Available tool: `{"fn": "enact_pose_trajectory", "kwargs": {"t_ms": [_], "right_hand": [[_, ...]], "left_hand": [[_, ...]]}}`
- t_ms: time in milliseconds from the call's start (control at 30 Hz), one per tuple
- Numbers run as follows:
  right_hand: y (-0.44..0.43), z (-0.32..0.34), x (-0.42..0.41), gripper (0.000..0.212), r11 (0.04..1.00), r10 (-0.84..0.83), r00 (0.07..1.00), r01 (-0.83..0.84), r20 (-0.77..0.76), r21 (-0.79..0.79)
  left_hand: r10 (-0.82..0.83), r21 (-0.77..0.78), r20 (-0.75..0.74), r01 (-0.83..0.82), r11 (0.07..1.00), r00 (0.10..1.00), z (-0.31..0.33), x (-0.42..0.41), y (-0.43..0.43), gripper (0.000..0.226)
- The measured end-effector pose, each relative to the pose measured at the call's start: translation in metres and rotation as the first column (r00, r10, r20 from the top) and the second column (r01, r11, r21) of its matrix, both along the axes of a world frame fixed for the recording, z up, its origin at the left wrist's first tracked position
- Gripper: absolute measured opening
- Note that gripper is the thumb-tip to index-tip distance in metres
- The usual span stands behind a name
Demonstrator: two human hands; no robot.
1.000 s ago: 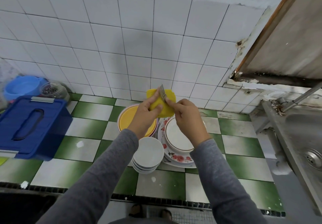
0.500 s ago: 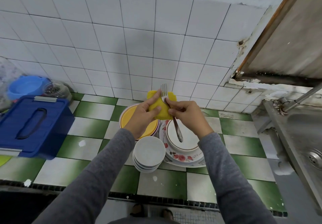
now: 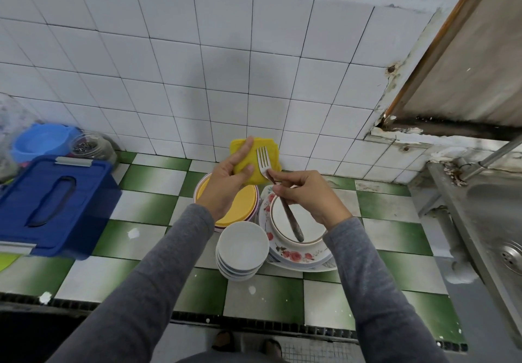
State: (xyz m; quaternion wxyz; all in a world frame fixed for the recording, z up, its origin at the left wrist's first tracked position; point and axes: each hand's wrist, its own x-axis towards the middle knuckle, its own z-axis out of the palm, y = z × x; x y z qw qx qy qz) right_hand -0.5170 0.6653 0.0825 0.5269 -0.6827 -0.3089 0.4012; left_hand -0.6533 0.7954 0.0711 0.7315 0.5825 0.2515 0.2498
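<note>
My left hand [image 3: 226,182] grips a folded yellow cloth [image 3: 265,148] held up above the counter. My right hand [image 3: 305,196] pinches a metal fork [image 3: 264,162] by its neck, tines up against the cloth, handle hanging down over the plates. Below the hands stand a yellow plate [image 3: 243,204] on a pink-rimmed stack, a stack of white bowls [image 3: 243,246], and a white bowl set on flowered plates [image 3: 293,255].
A blue lidded box [image 3: 53,201] sits at the left, with a light blue bowl [image 3: 39,141] and a glass jar [image 3: 90,146] behind it. A steel sink [image 3: 497,221] and its tap [image 3: 491,156] are at the right. The green-and-white tiled counter [image 3: 147,238] ends at a tiled wall.
The fork has slid up out of the cloth, so its tines and handle now show. Both hands stay at about the same place above the plates.
</note>
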Motion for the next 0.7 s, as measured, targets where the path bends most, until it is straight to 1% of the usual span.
{"fn": "enact_pose_trajectory", "kwargs": {"t_ms": [67, 267, 433, 567, 700], "right_hand": [[-0.0006, 0.0002, 0.0016, 0.035, 1.0, 0.013, 1.0, -0.013, 0.016, -0.018], [0.0051, 0.0, 0.0012, 0.035, 0.999, -0.021, 1.0, 0.021, 0.012, 0.028], [0.0034, -0.0042, 0.0024, 0.036, 1.0, -0.007, 1.0, 0.007, -0.002, 0.03], [0.0068, -0.0053, 0.0012, 0.038, 0.994, -0.044, 0.999, 0.045, -0.019, 0.096], [0.003, -0.0075, -0.0025, 0.043, 0.97, -0.069, 0.991, 0.093, -0.113, 0.223]], "left_hand": [[0.01, 0.016, -0.004, -0.009, 1.0, 1.0, 0.0006, -0.0001, 0.0027, 0.056], [-0.014, 0.092, -0.074, 0.021, 0.995, 0.997, 0.0018, 0.0015, -0.002, 0.057], [0.017, 0.044, -0.028, -0.016, 0.999, 0.999, 0.001, 0.0021, 0.0068, 0.058], [-0.037, 0.046, -0.02, 0.038, 0.998, 0.999, -0.0018, 0.003, 0.0041, 0.057], [-0.08, 0.023, -0.003, 0.08, 0.997, 0.997, -0.0042, 0.0039, 0.0059, 0.055]]}}
